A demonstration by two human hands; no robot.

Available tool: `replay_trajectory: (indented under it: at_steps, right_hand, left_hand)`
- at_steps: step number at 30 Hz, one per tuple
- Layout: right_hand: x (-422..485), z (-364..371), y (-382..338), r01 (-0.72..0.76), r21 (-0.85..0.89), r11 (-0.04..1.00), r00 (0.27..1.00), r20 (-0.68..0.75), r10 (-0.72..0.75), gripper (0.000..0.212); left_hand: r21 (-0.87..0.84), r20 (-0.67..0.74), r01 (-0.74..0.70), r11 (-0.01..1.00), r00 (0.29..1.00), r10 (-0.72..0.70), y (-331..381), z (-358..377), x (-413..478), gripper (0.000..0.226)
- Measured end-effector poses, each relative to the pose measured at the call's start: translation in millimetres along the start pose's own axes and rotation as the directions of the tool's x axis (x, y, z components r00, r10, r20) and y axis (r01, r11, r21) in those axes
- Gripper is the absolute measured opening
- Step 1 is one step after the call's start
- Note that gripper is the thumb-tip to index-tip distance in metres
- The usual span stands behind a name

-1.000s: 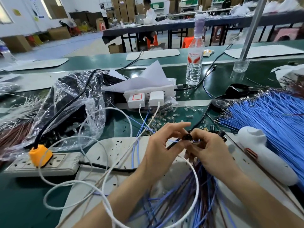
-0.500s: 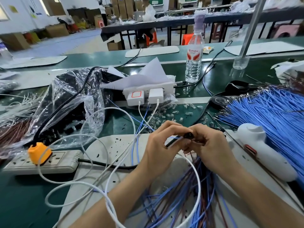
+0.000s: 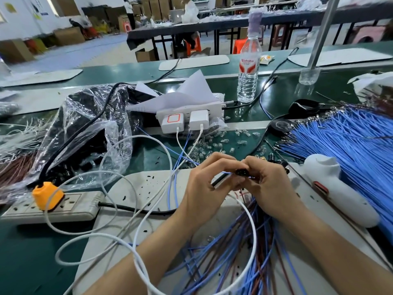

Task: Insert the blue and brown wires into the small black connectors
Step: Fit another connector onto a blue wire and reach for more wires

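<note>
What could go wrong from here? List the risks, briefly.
The black connector is mostly hidden between the left hand and right hand, so the blue wire may miss its hole or bend.
The white cable loops across the wire pile below the wrists and could snag them.

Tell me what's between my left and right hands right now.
A small black connector, gripped by the right hand; the left hand pinches a blue wire at it. Head view.
</note>
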State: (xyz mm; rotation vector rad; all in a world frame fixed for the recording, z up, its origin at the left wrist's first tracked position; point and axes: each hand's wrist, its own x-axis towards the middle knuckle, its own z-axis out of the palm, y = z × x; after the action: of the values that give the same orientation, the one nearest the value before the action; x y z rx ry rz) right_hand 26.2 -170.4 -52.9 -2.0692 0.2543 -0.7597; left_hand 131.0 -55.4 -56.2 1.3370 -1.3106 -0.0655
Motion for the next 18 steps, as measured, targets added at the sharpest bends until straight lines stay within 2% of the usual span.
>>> replay_trajectory:
  at_steps: [6,10,14,18]
  right_hand:
    - [0.3,0.9,-4.8,0.049,-0.103,0.993,0.999,-0.014,-0.051,0.033]
    - [1.7,0.6,-1.5,0.009,-0.111,0.994,1.0,0.005,-0.009,0.023]
    - [1.7,0.0,-4.2,0.052,-0.213,0.976,0.999,0.013,-0.051,0.02]
    - [-1.8,-2.2,-6.0,0.057,-0.206,0.977,0.998,0.03,-0.052,0.014]
  left_hand:
    - [0.069,0.011,-0.036,0.997,0.999,0.036,3.9,-2.0,0.5,0.017]
    - [0.071,0.017,-0.044,0.996,0.999,0.043,4.8,-2.0,-1.2,0.019]
    - [0.078,0.014,-0.017,0.997,1.0,0.016,6.0,-1.1,-1.2,0.018]
    - [0.146,0.043,-0.032,0.989,0.999,0.026,6.9,-2.6,-1.1,0.023]
